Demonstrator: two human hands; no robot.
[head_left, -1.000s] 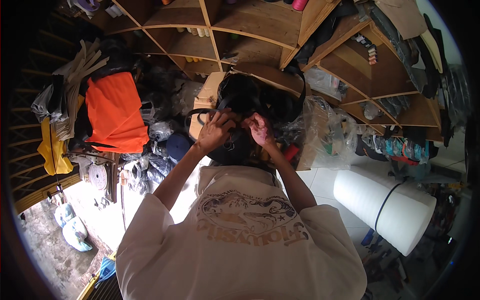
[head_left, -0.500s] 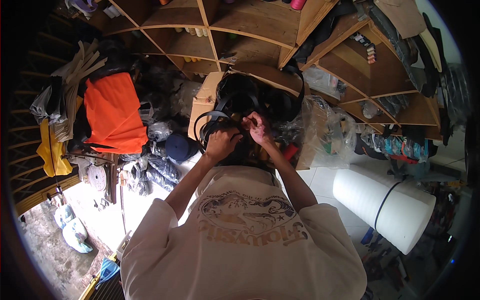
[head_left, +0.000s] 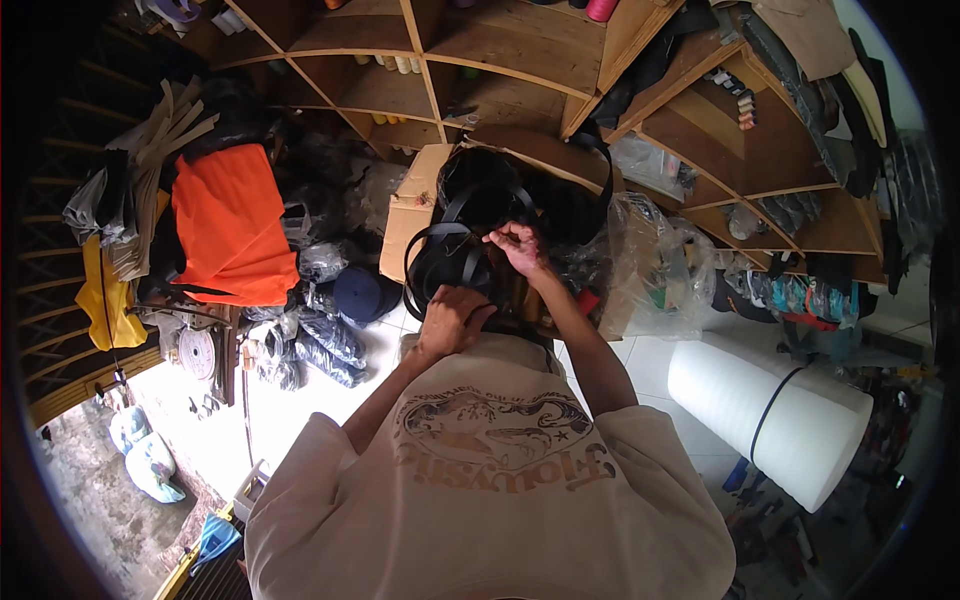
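Note:
Close to my chest, my left hand [head_left: 455, 318] is bent with its fingers curled together over dark material; whatever it grips is hidden. Farther out and to the right, my right hand [head_left: 517, 248] has thumb and fingertips pinched together, on something too small to make out. Loops of black strap [head_left: 432, 232] curve up just beyond and to the left of my hands. These loops stand at an open cardboard box [head_left: 408, 215], which holds more black material [head_left: 480, 180]. The dark items between my hands blend into each other.
Wooden shelves [head_left: 500, 50] with thread spools rise beyond the box. Clear plastic wrapping [head_left: 655, 265] and a white foam roll [head_left: 770, 420] lie at the right. To the left are orange fabric [head_left: 232, 225], a dark blue roll [head_left: 362, 295] and black plastic-wrapped bundles [head_left: 330, 350].
My left hand has drawn back toward my chest, away from the right hand, which has stayed near the same spot. More of the black strap loops now shows between them.

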